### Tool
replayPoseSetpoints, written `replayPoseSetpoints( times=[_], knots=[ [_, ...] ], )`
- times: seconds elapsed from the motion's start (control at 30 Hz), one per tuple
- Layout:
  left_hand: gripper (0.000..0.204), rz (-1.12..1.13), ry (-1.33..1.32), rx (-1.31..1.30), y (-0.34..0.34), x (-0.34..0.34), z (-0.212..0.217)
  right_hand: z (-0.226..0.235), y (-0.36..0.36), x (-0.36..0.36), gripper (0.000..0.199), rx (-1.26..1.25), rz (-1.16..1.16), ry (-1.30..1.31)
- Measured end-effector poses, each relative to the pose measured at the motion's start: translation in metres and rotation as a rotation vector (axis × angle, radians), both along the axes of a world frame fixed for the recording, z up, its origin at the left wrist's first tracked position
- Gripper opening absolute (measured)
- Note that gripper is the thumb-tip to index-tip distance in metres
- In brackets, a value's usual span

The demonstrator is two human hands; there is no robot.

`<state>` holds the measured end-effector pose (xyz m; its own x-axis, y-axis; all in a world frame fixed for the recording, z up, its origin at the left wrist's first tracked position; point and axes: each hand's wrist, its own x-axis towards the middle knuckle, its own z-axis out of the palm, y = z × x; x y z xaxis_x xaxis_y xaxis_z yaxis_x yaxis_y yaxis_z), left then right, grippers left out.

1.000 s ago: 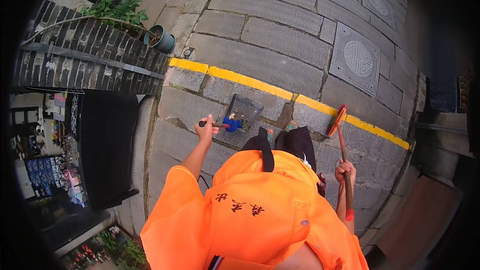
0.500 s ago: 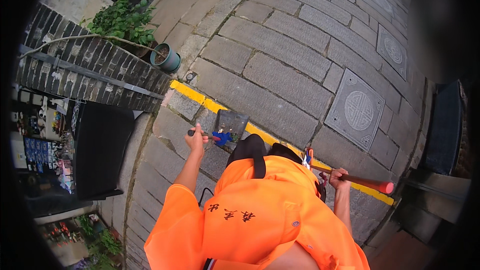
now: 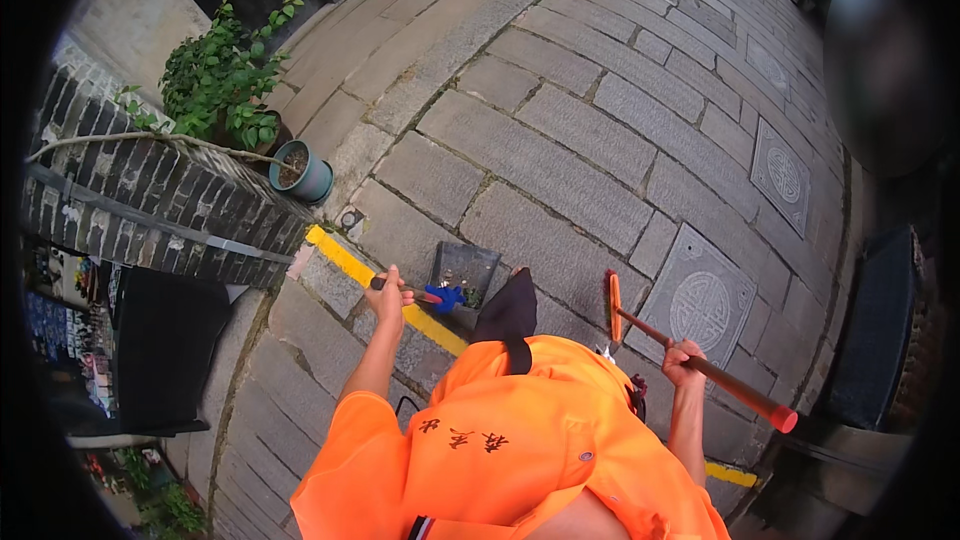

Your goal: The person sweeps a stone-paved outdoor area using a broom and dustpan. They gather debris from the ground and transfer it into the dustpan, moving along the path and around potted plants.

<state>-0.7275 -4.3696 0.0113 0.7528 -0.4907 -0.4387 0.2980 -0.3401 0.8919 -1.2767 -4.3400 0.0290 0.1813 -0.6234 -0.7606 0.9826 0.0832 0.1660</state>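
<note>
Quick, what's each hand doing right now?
Left hand: closed on the dustpan handle.
Right hand: closed on the broom handle.

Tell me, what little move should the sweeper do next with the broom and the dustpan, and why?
Probably lower the broom to the stones and sweep toward the dustpan. The right hand grips its long handle with the orange head raised off the paving, while the left hand holds the dustpan's handle, its dark pan near the yellow line with some bits already inside.
</note>
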Motion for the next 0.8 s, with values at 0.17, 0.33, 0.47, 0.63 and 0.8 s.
replayPoseSetpoints(
  times=[0.17,0.33,0.47,0.63,0.8],
  knots=[
    [0.023,0.002,0.060,-0.004,-0.131,0.004,-0.083,-0.063,-0.150,0.004,0.030,0.024,0.121,-0.051],
    [0.024,0.024,0.035,0.078,-0.225,-0.002,-0.084,-0.068,-0.261,0.007,0.028,0.000,0.166,0.017],
    [0.025,0.060,0.026,0.057,-0.326,0.008,-0.085,-0.079,-0.381,0.012,0.020,0.102,0.159,0.062],
    [0.022,0.140,0.018,0.102,-0.419,0.025,-0.109,-0.100,-0.543,0.040,0.027,0.123,0.160,0.127],
    [0.026,0.337,-0.013,0.115,-0.496,0.018,-0.078,-0.092,-0.670,0.060,0.024,0.192,0.257,0.097]
  ],
)
